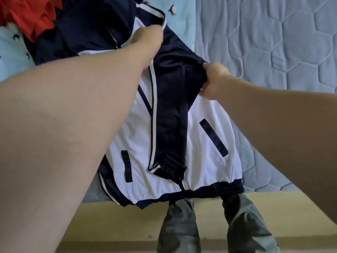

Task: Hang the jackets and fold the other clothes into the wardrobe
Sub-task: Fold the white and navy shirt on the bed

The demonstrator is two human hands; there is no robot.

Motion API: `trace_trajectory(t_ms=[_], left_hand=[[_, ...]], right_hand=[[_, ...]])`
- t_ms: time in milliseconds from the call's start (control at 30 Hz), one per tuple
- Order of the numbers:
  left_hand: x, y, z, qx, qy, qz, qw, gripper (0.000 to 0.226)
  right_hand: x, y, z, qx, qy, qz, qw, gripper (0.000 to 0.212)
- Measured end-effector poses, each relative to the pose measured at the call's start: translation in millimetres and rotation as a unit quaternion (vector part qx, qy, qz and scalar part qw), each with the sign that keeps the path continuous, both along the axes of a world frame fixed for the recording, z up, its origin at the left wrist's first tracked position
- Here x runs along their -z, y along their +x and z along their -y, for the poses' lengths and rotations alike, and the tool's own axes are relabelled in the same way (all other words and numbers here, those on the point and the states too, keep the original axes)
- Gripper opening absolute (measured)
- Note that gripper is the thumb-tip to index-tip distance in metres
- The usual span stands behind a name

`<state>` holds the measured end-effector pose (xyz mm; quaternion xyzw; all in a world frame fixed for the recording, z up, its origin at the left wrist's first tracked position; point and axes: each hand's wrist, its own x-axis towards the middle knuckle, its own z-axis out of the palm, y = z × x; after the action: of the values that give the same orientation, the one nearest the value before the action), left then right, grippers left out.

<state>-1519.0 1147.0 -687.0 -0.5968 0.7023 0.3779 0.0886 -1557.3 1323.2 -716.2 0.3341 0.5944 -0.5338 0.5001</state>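
A white and navy track jacket (200,143) lies front-up at the near edge of the bed, its hem hanging slightly over. One navy sleeve with white stripes (169,110) is folded down over the jacket's middle. My left hand (147,39) grips the jacket near its collar and shoulder, fingers hidden in the fabric. My right hand (213,81) pinches the navy shoulder fabric at the top of the folded sleeve.
A dark navy garment (87,26) and a red garment (29,17) lie piled at the back left on a light blue sheet with bird prints (12,50). The quilted blue mattress (273,42) spreads to the right. My grey trouser legs (182,225) stand on the yellowish floor.
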Motion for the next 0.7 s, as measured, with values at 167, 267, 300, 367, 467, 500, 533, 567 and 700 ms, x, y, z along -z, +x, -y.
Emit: trace_trajectory(t_ms=[167,267,300,367,467,500,533,567,700], left_hand=[[0.1,1.1,-4.4,0.102,-0.058,0.004,0.993,0.073],[8.1,3.3,-4.6,0.003,-0.097,-0.063,0.993,0.036],[7.8,9.3,-8.1,-0.042,-0.107,-0.092,0.989,0.028],[11.8,15.7,-17.4,-0.022,-0.14,-0.064,0.988,0.027],[21.1,35.5,-33.0,-0.076,-0.144,-0.05,0.985,0.021],[24.7,40.6,-37.1,-0.094,-0.13,-0.041,0.986,0.023],[24.7,45.6,-39.4,-0.106,-0.12,-0.032,0.987,0.025],[26.3,50.6,-38.9,-0.113,-0.105,-0.016,0.988,0.027],[22.8,63.2,-41.2,-0.118,-0.029,-0.008,0.993,0.033]], right_hand=[[8.4,-12.8,-12.3,0.039,0.002,0.002,0.999,0.028],[14.5,-8.4,-13.0,0.041,-0.011,0.012,0.999,0.026],[16.9,-7.1,-12.6,0.042,-0.011,0.013,0.999,0.027],[21.5,-5.4,-11.8,0.046,-0.001,0.013,0.999,0.03],[20.4,-1.1,-11.8,0.024,0.003,0.013,1.0,0.027],[18.0,0.5,-12.8,0.011,-0.002,0.017,1.0,0.024],[15.6,2.6,-13.8,-0.003,-0.012,0.02,1.0,0.022],[14.7,4.7,-15.0,-0.014,-0.022,0.018,1.0,0.02],[14.9,17.4,-22.1,-0.06,-0.013,-0.039,0.997,0.032]])
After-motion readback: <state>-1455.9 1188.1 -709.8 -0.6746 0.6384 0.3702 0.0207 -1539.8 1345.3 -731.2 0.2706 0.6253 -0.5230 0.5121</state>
